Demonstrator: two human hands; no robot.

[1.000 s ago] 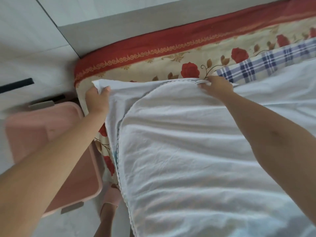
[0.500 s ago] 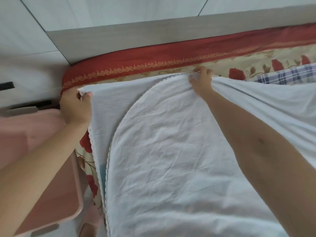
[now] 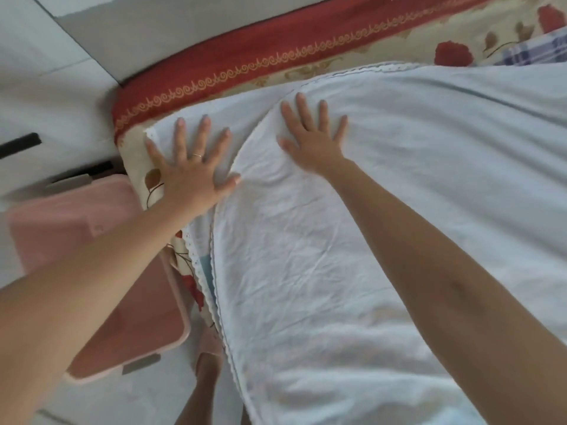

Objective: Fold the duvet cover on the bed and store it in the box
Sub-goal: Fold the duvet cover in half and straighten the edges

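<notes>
The white duvet cover [image 3: 352, 256] lies folded over itself on the bed, its lace-trimmed edge curving from the top toward the lower left. My left hand [image 3: 190, 167] rests flat with fingers spread on the lower layer near the bed's corner. Beside it, my right hand [image 3: 313, 139] presses flat and open on the upper layer, close to its curved edge. Neither hand grips the fabric. The pink box [image 3: 92, 240] stands on the floor left of the bed, partly hidden by my left forearm.
The bed has a cream sheet with red roses and a red border [image 3: 260, 56] along the far edge. A blue plaid cloth [image 3: 534, 50] peeks out at the top right. White tiled floor [image 3: 46, 102] surrounds the box. My foot [image 3: 208, 363] shows below, between the bed and the box.
Both hands have let go of the cover's far edge and now lie flat on it with fingers spread. The cover has settled onto the bed.
</notes>
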